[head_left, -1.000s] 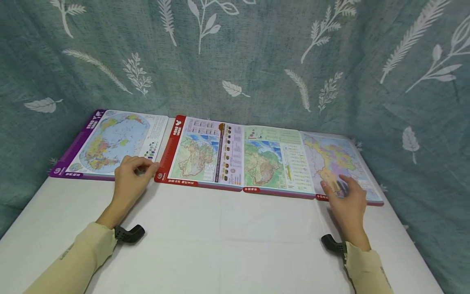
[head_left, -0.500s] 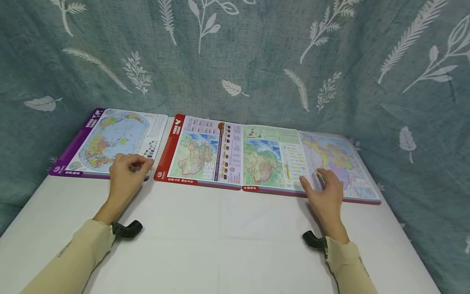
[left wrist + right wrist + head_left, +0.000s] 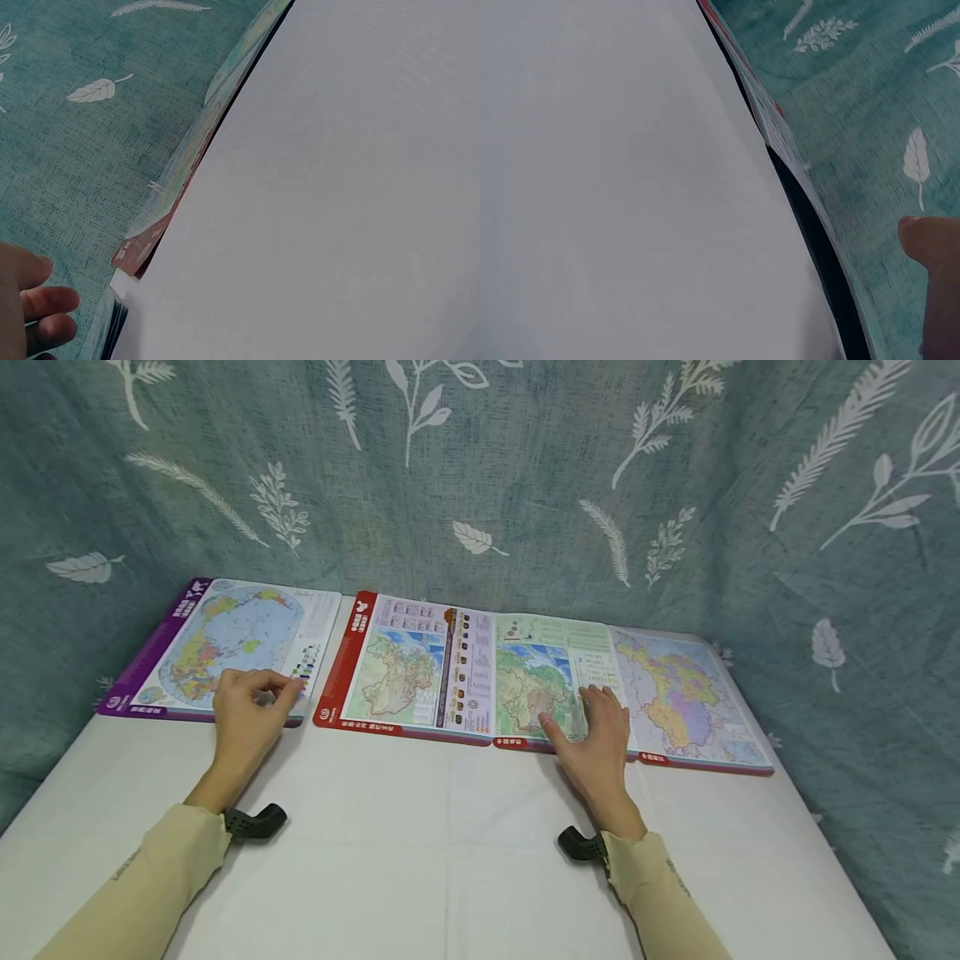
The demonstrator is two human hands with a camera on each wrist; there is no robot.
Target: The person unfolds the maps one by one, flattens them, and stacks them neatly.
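A fold-out map with a red edge [image 3: 333,681] lies spread in several joined panels along the back of the table. To its left lies a purple-edged world map [image 3: 247,618]. My left hand [image 3: 247,706], its fingers loosely bent and with nothing visible in them, is over the front right corner of the world map. My right hand [image 3: 596,739] hovers at the front of the middle map panel [image 3: 536,672], thumb and fingers spread apart and nothing in them. The rightmost panel [image 3: 682,702] shows a coloured province map. In the right wrist view the thumb [image 3: 930,244] shows at the right edge.
A white tabletop [image 3: 427,860] stretches in front of the maps. Behind them hangs a green curtain [image 3: 525,485] with white leaf prints. Black wrist-worn devices [image 3: 258,822] sit at both sleeve cuffs.
My right hand has moved left from the rightmost panel to the middle one. My left hand has drifted slightly left, away from the red edge. The maps stay in place.
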